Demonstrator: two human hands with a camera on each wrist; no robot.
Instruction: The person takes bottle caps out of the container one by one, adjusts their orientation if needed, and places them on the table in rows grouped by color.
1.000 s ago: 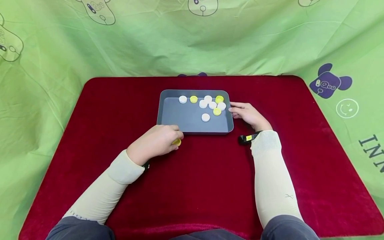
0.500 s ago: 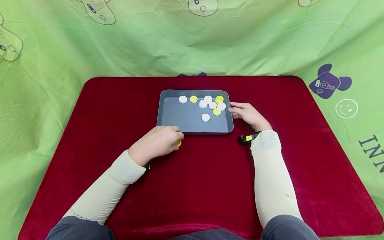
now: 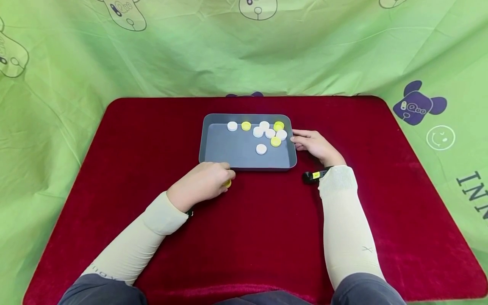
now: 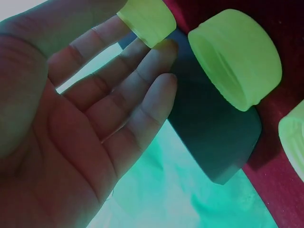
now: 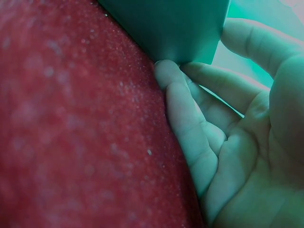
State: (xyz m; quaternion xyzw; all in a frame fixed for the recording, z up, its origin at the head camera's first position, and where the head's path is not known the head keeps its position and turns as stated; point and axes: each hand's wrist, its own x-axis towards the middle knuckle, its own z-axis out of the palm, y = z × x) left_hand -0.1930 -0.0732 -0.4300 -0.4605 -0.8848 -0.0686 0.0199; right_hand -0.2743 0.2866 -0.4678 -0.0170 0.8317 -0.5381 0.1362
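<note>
My left hand [image 3: 203, 180] pinches a yellow bottle cap [image 4: 151, 21] between thumb and fingers, just off the tray's near left corner. Part of that yellow cap shows under the fingers in the head view. Two more yellow caps appear in the left wrist view, a ribbed hollow cap [image 4: 242, 57] and a partly cropped cap [image 4: 295, 135]; in the head view the hand hides them. The shallow grey tray [image 3: 228, 152] holds several white caps [image 3: 261, 149] and a few yellow caps [image 3: 276, 142]. My right hand [image 3: 316, 146] grips the tray's right side, thumb at the rim and fingertips low against it.
A red velvet cloth [image 3: 267, 233] covers the table. Behind it hangs a green printed curtain [image 3: 328, 51]. Inside the tray, the caps gather toward the back right. A black wrist camera [image 3: 311, 177] sits at the right wrist, over the cloth.
My left hand has shifted slightly right and toward the body with the yellow cap. The right hand, the tray and the caps in it stay put.
</note>
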